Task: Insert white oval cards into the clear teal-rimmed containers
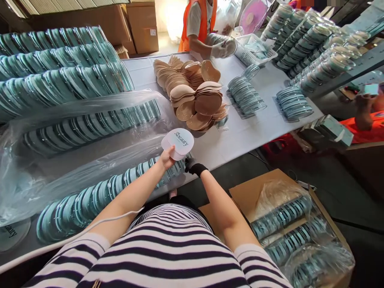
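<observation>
My bare left hand [167, 158] pinches a small stack of white rounded cards [183, 140] printed with "Sbeauty", thumb on top. Beside it, my right hand [195, 166], in a black glove, has its fingers curled at the near end of a long row of clear round teal-tinted pieces [120, 182]. What those gloved fingers hold, if anything, is hidden. Just beyond the cards lies a heap of beige and brown rounded pads [192, 94]. A sheet of clear plastic film [90, 160] lies left of my hands, around another row of teal pieces [93, 126].
More teal rows [60, 72] fill the table's far left. Short stacks of clear discs [247, 96] stand to the right. Across the table, a person in an orange vest [199, 24] works with gloved hands near a white basket [255, 50]. An open carton [333, 224] sits below right.
</observation>
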{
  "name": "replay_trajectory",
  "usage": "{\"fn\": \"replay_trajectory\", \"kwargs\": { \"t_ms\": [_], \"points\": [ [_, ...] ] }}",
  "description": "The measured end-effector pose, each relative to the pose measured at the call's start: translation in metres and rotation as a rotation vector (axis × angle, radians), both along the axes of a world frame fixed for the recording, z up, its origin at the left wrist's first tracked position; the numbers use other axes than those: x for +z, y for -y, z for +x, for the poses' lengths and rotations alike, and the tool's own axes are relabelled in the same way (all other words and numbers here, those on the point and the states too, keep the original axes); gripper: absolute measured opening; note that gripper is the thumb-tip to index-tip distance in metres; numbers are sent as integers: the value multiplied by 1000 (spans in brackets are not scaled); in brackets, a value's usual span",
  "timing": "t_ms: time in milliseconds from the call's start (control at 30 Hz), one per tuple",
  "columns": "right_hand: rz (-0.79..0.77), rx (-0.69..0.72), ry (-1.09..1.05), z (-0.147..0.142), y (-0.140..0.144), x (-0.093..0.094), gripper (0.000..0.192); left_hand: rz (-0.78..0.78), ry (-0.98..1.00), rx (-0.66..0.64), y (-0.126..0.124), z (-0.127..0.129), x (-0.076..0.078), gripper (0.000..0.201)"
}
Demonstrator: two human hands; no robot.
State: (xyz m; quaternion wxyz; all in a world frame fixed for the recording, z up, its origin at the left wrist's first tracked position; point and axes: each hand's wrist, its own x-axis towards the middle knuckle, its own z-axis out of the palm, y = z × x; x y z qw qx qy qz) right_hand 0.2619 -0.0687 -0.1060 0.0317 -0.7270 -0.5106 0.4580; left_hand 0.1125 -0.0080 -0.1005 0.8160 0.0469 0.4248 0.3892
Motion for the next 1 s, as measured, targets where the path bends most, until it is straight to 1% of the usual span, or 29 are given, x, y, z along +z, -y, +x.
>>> {"fn": "replay_trajectory", "kwargs": {
  "t_ms": [133, 200, 267, 300, 333, 400, 433, 467, 567, 633, 700, 800, 833, 900, 933, 967, 1000],
  "points": [
    [13, -65, -192, 5, 11, 2, 24, 38, -44, 6, 2, 3, 1, 47],
    [20, -101, -221, 9, 12, 6, 29, 49, -73, 31, 2, 5, 2, 46],
    [51, -153, -192, 16, 8, 12, 31, 61, -91, 66, 2, 6, 4, 44],
    [112, -202, -148, 20, 4, 17, 33, 68, -95, 79, 3, 7, 5, 44],
    [209, -259, -90, 24, 1, 21, 35, 76, -99, 86, 4, 7, 6, 45],
    [438, -343, 32, 29, -5, 30, 42, 89, -107, 87, 10, 5, 7, 47],
    [536, -338, 80, 28, -7, 34, 45, 99, -109, 83, 14, 4, 8, 47],
    [612, -304, 120, 25, -7, 37, 48, 111, -117, 81, 18, 2, 8, 46],
    [776, -146, 263, 5, 1, 42, 52, 149, -191, 86, 28, -5, 9, 37],
    [878, -98, 372, -12, 9, 41, 54, 162, -258, 92, 33, -8, 9, 30],
    [897, -87, 426, -26, 14, 38, 58, 168, -295, 107, 37, -12, 9, 27],
    [854, -102, 412, -38, 17, 33, 59, 158, -289, 139, 42, -16, 8, 30],
    [846, -82, 384, -39, 17, 33, 56, 144, -279, 145, 43, -18, 8, 31],
    [821, -40, 305, -39, 17, 33, 42, 112, -244, 137, 44, -21, 7, 33],
    [799, -48, 272, -37, 18, 35, 37, 101, -224, 134, 43, -23, 7, 34],
    [776, -91, 256, -33, 22, 37, 36, 90, -203, 142, 42, -25, 7, 34],
    [754, -166, 267, -27, 27, 39, 38, 78, -183, 161, 39, -27, 8, 34]
  ]
}}
